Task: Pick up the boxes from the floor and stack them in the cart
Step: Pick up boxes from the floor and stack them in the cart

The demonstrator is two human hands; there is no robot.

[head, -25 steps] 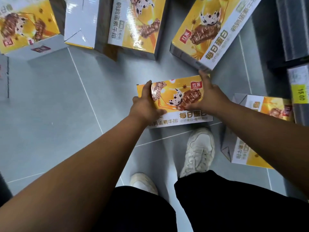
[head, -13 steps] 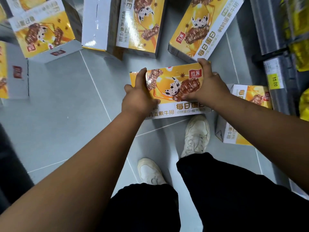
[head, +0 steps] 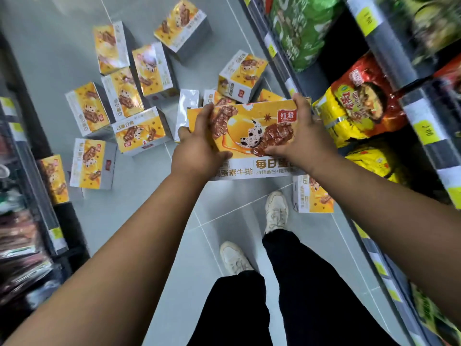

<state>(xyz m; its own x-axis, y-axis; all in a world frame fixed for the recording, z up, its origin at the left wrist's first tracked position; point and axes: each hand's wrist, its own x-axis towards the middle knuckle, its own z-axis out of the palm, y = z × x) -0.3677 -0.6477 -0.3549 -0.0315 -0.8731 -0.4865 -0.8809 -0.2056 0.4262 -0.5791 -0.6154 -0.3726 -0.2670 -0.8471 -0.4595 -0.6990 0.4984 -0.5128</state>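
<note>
**Box in hand, clear of the floor: handling and appearance**

We find one box (head: 252, 126) held in front of the person, raised above the floor (head: 149, 208), at the right of the aisle near the shelves (head: 389, 53). The left hand (head: 199, 148) clasps its left end and the right hand (head: 299, 138) its right end. Both lap onto the printed face, so the grip is closed on the box from both sides.

We judge it a stiff card carton with flat faces and square edges. Held out by its ends with no visible sag, it is likely light to moderate in weight. The print looks glossy and catches the light, so the faces may be slippery. Corners and edges would dent under a hard squeeze or a drop. We rate the present hold as sound, with palms opposed on the two short ends. A hand underneath would be safer when setting it down.

The box is oblong. Its face is orange-yellow, with a speckled egg at centre, brown pieces on either side and a red brand tag at the upper right. A white strip of Chinese lettering runs along the near edge.

Many like cartons, the floor boxes (head: 87, 108), lie scattered at odd angles across the tiles ahead. We see no cart in view
</note>
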